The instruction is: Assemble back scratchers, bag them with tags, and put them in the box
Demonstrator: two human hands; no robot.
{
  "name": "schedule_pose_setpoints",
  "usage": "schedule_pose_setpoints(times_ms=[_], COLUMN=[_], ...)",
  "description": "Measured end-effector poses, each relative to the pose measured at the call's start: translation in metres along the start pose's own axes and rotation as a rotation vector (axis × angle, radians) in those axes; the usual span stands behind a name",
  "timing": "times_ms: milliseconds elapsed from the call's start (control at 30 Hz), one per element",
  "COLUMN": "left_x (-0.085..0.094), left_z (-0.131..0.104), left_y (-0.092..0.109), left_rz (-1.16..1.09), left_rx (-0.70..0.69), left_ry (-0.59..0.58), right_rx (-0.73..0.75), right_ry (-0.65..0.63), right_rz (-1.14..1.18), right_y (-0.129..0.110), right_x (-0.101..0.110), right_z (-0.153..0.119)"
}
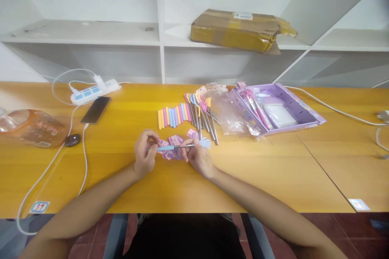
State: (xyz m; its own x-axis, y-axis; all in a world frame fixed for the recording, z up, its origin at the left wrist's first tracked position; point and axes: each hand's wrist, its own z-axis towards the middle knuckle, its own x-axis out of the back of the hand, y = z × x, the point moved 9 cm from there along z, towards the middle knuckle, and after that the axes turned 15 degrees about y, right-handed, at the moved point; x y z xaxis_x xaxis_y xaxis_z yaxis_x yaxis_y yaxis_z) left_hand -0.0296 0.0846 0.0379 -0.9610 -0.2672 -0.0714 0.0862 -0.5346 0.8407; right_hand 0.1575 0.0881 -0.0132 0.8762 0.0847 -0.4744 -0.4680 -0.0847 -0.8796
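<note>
My left hand (pixel 146 151) is closed on the light blue handle (pixel 165 148) of a back scratcher. My right hand (pixel 199 157) grips its metal rod close to the blue claw-shaped head (pixel 206 143). Rod and handle form one nearly level line between my hands. Small purple and pink printed cards (pixel 173 141) lie in a loose pile right behind it. Farther back is a row of yellow, pink and blue handle sleeves (pixel 170 117). Beside that row lie several metal rods (pixel 208 123) with coloured claw heads (pixel 203 104).
Clear plastic bags (pixel 226 111) lie against a purple box (pixel 304 117) holding packaged pieces. At left are a power strip (pixel 95 91), a phone (pixel 96 110), a mouse (pixel 72 140), cables and an orange plastic package (pixel 33 128). A taped carton (pixel 234 30) rests on the shelf.
</note>
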Motion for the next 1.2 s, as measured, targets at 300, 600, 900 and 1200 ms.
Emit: schedule_pose_setpoints(times_ms=[300, 600, 900, 1200], left_x=[0.0, -0.007, -0.011, -0.018], left_z=[-0.006, -0.015, -0.019, -0.01], left_y=[0.001, 0.003, 0.004, 0.012], left_rz=[-0.009, -0.054, -0.073, -0.062], left_rx=[0.016, 0.043, 0.069, 0.001], left_ry=[0.019, 0.008, -0.005, -0.169], right_rx=[0.001, 0.007, -0.005, 0.015], right_ry=[-0.014, -0.024, -0.005, -0.012], right_rz=[0.0, 0.019, -0.021, -0.041], right_y=[0.007, 0.01, 0.008, -0.003], right_x=[-0.008, -0.011, -0.011, -0.005], right_z=[-0.01, -0.014, -0.016, -0.011])
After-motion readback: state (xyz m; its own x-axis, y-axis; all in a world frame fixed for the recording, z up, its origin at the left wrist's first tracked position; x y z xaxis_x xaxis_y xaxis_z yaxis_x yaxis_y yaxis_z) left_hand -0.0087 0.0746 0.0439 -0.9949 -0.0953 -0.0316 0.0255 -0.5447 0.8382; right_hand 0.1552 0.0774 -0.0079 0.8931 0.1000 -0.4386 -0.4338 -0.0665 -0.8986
